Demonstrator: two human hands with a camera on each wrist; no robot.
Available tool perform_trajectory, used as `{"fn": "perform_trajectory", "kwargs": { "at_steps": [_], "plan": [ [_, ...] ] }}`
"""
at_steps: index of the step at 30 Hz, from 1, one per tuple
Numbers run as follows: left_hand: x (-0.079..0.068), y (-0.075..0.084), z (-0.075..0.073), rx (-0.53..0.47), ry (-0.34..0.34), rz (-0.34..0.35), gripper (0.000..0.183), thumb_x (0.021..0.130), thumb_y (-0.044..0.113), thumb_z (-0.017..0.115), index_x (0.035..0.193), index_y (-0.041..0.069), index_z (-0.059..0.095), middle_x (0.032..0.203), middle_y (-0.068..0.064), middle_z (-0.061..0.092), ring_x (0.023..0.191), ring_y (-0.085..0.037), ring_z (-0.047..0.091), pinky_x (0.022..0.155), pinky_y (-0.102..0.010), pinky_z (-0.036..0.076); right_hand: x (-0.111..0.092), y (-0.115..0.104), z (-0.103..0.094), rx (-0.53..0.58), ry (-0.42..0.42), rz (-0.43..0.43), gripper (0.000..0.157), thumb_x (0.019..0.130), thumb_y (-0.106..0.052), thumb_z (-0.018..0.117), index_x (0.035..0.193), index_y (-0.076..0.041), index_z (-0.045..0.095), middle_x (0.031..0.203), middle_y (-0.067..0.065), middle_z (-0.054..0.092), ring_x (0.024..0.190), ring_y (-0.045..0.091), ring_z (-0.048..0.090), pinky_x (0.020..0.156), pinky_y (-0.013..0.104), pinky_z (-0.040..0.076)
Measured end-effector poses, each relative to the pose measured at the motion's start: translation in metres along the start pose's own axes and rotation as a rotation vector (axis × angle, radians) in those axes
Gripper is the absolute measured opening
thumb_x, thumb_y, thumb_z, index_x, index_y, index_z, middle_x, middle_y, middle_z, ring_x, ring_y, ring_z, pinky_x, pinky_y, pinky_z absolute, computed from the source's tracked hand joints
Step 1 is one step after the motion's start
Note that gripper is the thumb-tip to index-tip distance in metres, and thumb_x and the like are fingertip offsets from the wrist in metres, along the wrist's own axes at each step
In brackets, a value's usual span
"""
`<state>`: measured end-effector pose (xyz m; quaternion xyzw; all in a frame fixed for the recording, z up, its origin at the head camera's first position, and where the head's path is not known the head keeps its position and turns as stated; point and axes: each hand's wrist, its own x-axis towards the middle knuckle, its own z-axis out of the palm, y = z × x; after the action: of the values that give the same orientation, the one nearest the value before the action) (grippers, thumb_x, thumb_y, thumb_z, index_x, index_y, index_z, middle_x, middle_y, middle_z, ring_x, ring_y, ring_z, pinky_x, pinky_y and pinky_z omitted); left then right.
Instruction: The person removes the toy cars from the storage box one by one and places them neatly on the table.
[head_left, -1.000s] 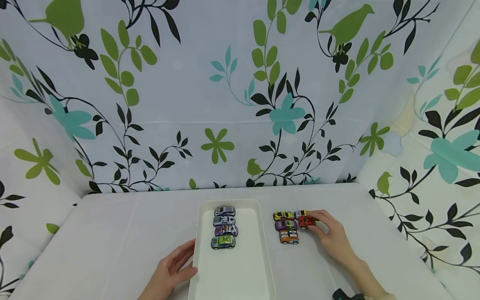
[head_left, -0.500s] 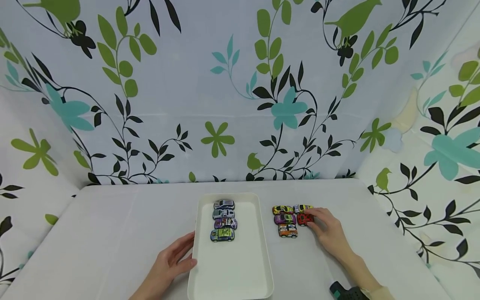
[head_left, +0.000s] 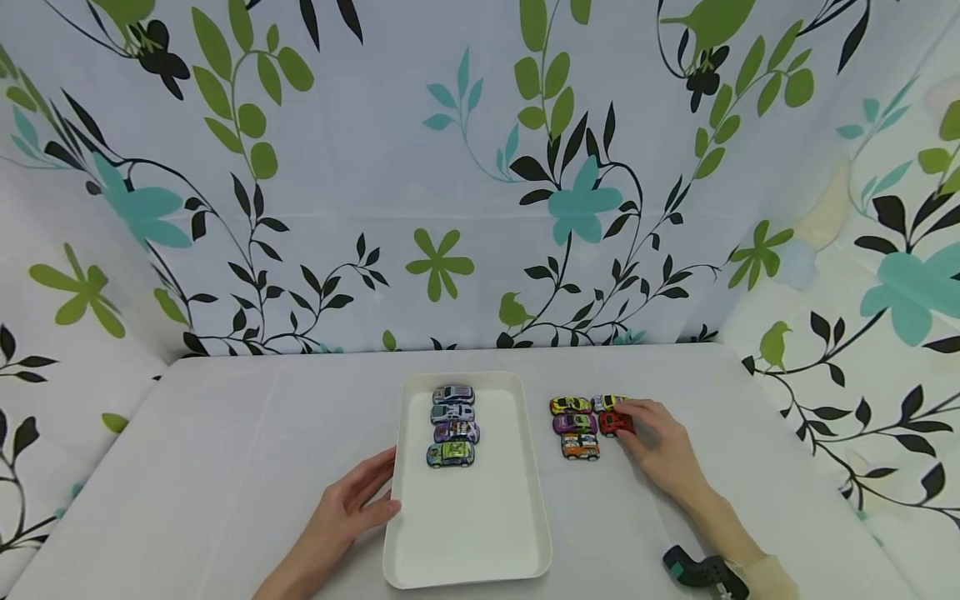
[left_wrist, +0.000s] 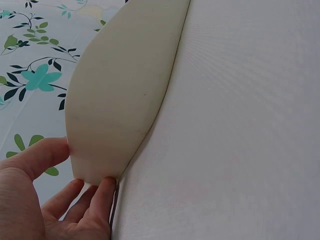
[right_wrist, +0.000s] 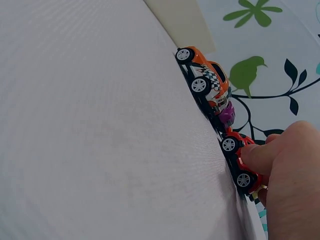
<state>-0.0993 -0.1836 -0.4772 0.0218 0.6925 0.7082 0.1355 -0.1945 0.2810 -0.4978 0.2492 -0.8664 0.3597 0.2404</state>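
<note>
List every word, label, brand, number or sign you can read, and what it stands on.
None can be read.
Orange car: checkered graphics show; any lettering is too small or blurred.
Red car: no legible text, partly covered.
Other cars: printed markings, too small to read.
White tray: no text visible.
Patterned cloth: leaves, flowers and birds only.

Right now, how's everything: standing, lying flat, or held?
White rectangular tray: lying flat, held by left hand.
Four small patterned toy cars inside: upright, not held.
Small red toy car: upright, held by right hand.
Small white-and-yellow toy car: partly hidden; can't tell if held.
Small yellow, purple and orange toy cars: upright, not held.
</note>
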Motion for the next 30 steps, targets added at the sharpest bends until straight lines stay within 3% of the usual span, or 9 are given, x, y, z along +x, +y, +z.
{"fn": "perform_trajectory", "kwargs": {
  "at_steps": [10, 20, 30],
  "plan": [
    [0.0036, 0.0001, -0.0008, 0.007, -0.010, 0.013, 0.067, 0.093, 0.010, 0.069, 0.152, 0.007, 0.038, 0.159, -0.012, 0.036, 0.148, -0.027, 0.032, 0.107, -0.015, 0.043, 0.0008, 0.0010, -0.0019, 0.021, -0.009, 0.025, 0.044, 0.077, 0.008, 0.080, 0.118, -0.004, 0.070, 0.122, 0.012, 0.066, 0.120, 0.009, 0.056, 0.104, 0.004, 0.036],
    [0.0036, 0.0002, -0.0014, 0.014, -0.007, 0.003, 0.066, 0.093, 0.010, 0.068, 0.152, 0.008, 0.038, 0.159, -0.010, 0.036, 0.148, -0.026, 0.032, 0.107, -0.015, 0.043, 0.0016, -0.0003, -0.0007, 0.015, 0.003, 0.033, 0.049, 0.074, 0.015, 0.077, 0.118, -0.006, 0.070, 0.121, 0.015, 0.066, 0.117, 0.024, 0.058, 0.104, 0.003, 0.035],
    [0.0022, 0.0002, -0.0017, 0.011, -0.016, 0.005, 0.066, 0.093, 0.010, 0.068, 0.152, 0.008, 0.037, 0.160, -0.010, 0.035, 0.148, -0.025, 0.032, 0.108, -0.016, 0.043, -0.0002, -0.0009, 0.0010, 0.008, 0.010, 0.055, 0.047, 0.076, 0.013, 0.077, 0.118, -0.006, 0.070, 0.121, 0.010, 0.066, 0.114, 0.024, 0.059, 0.101, 0.002, 0.035]
  ]
}}
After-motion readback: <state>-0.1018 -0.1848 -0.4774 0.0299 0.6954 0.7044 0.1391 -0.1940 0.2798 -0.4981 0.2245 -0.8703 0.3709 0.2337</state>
